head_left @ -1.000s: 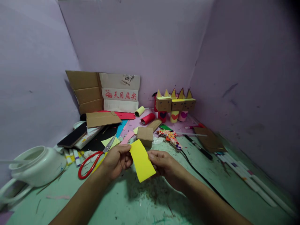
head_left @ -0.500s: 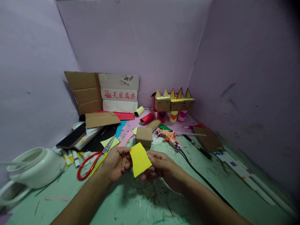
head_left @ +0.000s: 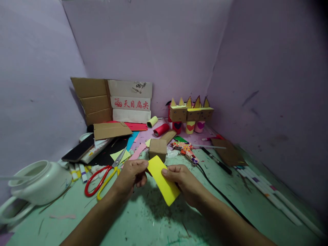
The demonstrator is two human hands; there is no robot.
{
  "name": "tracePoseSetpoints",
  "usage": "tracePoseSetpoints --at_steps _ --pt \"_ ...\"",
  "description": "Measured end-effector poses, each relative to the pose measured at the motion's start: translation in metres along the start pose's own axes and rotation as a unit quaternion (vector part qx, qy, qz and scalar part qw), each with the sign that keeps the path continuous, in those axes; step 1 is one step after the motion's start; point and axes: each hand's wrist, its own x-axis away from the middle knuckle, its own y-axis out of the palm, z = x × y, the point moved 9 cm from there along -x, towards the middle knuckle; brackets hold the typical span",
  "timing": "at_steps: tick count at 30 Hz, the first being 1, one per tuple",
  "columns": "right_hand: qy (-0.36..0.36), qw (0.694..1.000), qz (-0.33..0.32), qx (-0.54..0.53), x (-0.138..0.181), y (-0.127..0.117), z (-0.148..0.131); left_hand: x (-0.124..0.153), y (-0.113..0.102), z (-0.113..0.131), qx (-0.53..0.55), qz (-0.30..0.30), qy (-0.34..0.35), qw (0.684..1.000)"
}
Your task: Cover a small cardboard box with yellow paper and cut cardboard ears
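Observation:
A yellow paper strip [head_left: 162, 180] is held above the green table between both hands. My left hand [head_left: 129, 177] pinches its upper left corner with thumb and fingers closed. My right hand [head_left: 183, 181] grips its right edge, thumb on top. The strip slants from upper left to lower right. A small cardboard box [head_left: 158, 149] stands just behind the strip. Red and yellow scissors [head_left: 102, 177] lie on the table to the left of my left hand.
A white jar [head_left: 38, 181] sits at far left, beside a phone [head_left: 78, 149] and coloured paper scraps. Cardboard box figures [head_left: 191, 114] on paper tubes stand at the back. A patterned glue gun [head_left: 186, 151] with black cord, marker pens [head_left: 269, 194] and cardboard pieces lie to the right.
The yellow strip was curled shorter half a second ago; now it is stretched out flat again and sits slightly further right and lower. Both hands stayed on it.

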Motion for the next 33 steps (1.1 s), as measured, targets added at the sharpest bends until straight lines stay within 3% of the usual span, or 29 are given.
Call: tracePoseSetpoints --at_steps 9,17,21,24,29,33 --pt "0.013 1.0 0.01 -0.012 0.001 0.002 -0.001 0.007 -0.002 0.021 0.005 -0.017 0.105 0.994" --pt "-0.009 0.999 -0.022 0.048 0.001 0.005 0.001 0.006 -0.003 0.013 -0.007 0.023 0.063 0.998" --pt "-0.036 0.995 -0.06 0.072 0.003 0.015 -0.003 0.006 -0.01 0.007 0.072 0.067 0.03 0.995" --pt "-0.038 0.992 -0.078 0.088 0.002 0.021 -0.003 0.005 -0.008 0.0 0.125 0.064 -0.01 0.99" --pt "-0.049 0.994 -0.039 0.094 -0.001 0.013 -0.003 0.005 -0.003 -0.009 0.121 0.067 -0.055 0.989" --pt "-0.066 0.994 -0.014 0.081 -0.002 0.006 -0.007 0.007 0.01 -0.014 0.082 0.03 -0.073 0.994"
